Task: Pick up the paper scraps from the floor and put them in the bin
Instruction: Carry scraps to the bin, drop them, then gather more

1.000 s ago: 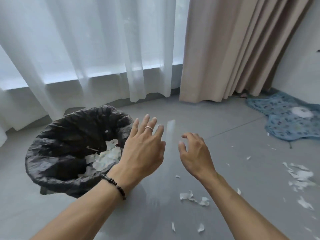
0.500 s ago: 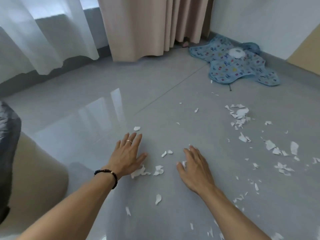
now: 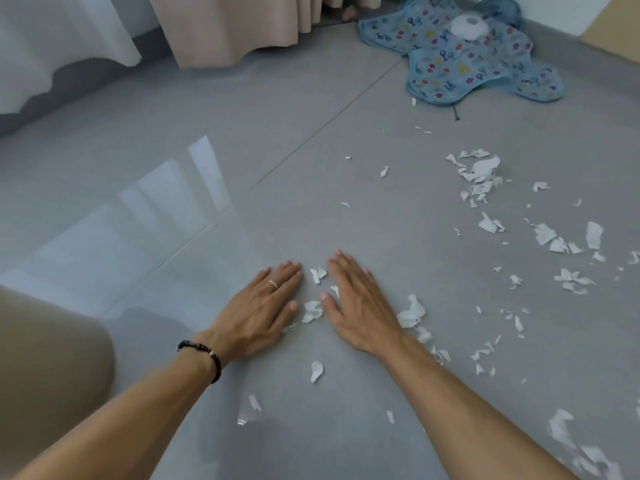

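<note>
Down on the grey tiled floor (image 3: pixel 311 168), seen from the head camera, both hands lie flat with fingers straight and close together, palms to the tiles, gripping nothing; the left hand (image 3: pixel 259 313) wears a ring (image 3: pixel 273 284) on one finger and a dark bead bracelet (image 3: pixel 207 355) at the wrist; the right hand (image 3: pixel 360 306) sits just beside it, the two angled toward each other; between them lie a few white paper scraps (image 3: pixel 313 310), one small cluster near the fingertips and another near the thumbs, and some look to be touching the thumbs, though that is hard to judge; a larger crumpled scrap (image 3: pixel 411 311) lies against the outer edge of the right hand; a single scrap (image 3: pixel 316 371) rests nearer the camera between the forearms; many more scraps are scattered over the floor to the right, with a denser heap (image 3: pixel 479 174) further off; beyond it a blue patterned cloth (image 3: pixel 467 64) is spread on the floor with a white round object (image 3: pixel 469 26) on top; a beige curtain (image 3: pixel 235 26) and a white sheer curtain (image 3: pixel 62 32) hang at the far edge; a tan shape (image 3: pixel 48 375) fills the lower left corner; the bin does not appear in this view.
</note>
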`<state>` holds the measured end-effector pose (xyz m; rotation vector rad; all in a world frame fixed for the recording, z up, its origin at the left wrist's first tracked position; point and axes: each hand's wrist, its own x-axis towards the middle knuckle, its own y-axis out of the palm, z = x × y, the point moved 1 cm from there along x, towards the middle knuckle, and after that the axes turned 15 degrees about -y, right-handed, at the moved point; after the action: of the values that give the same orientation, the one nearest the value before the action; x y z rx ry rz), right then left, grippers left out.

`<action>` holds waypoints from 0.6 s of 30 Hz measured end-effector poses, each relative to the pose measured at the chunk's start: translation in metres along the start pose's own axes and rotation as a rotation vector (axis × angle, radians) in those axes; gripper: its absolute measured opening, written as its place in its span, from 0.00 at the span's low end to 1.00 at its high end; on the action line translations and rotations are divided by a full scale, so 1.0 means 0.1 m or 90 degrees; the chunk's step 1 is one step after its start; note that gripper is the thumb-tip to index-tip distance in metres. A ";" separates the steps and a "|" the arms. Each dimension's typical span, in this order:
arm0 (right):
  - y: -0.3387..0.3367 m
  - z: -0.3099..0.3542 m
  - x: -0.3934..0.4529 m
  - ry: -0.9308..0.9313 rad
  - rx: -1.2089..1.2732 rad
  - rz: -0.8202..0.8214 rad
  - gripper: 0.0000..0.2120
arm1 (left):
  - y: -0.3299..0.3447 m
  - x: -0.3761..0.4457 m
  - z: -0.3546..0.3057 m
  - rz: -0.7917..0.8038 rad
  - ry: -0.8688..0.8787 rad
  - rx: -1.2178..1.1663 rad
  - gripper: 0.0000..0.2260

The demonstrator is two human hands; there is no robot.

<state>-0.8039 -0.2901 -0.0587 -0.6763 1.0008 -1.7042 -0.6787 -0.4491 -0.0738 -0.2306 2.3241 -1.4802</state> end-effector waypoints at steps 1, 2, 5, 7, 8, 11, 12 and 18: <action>0.01 0.02 0.08 -0.010 -0.020 0.023 0.28 | 0.03 -0.14 -0.02 -0.004 0.005 -0.011 0.30; 0.04 0.05 0.14 -0.034 -0.042 0.056 0.27 | 0.06 -0.27 -0.03 -0.016 0.004 -0.019 0.29; 0.15 0.17 0.06 -0.112 -0.071 0.118 0.26 | 0.07 -0.58 -0.01 -0.071 -0.031 -0.025 0.31; 0.20 0.22 -0.17 -0.159 -0.072 0.116 0.27 | 0.10 -0.79 0.02 -0.089 -0.050 -0.022 0.37; 0.20 0.25 -0.29 -0.184 -0.074 0.115 0.28 | 0.13 -0.89 0.03 -0.087 -0.051 -0.016 0.41; 0.18 0.32 -0.60 -0.197 -0.085 0.060 0.34 | 0.25 -1.06 0.03 -0.064 -0.051 0.036 0.51; 0.15 0.34 -0.70 -0.174 -0.082 0.020 0.35 | 0.28 -1.05 0.01 -0.061 -0.060 0.051 0.53; 0.14 0.23 -1.65 0.030 -0.086 -0.113 0.42 | 0.44 -0.50 -0.60 -0.036 0.064 0.107 0.46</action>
<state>-0.7228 -0.1438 -0.0561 -0.8376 1.1236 -1.8252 -0.6539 -0.3633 -0.0797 -0.1814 2.2709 -1.7419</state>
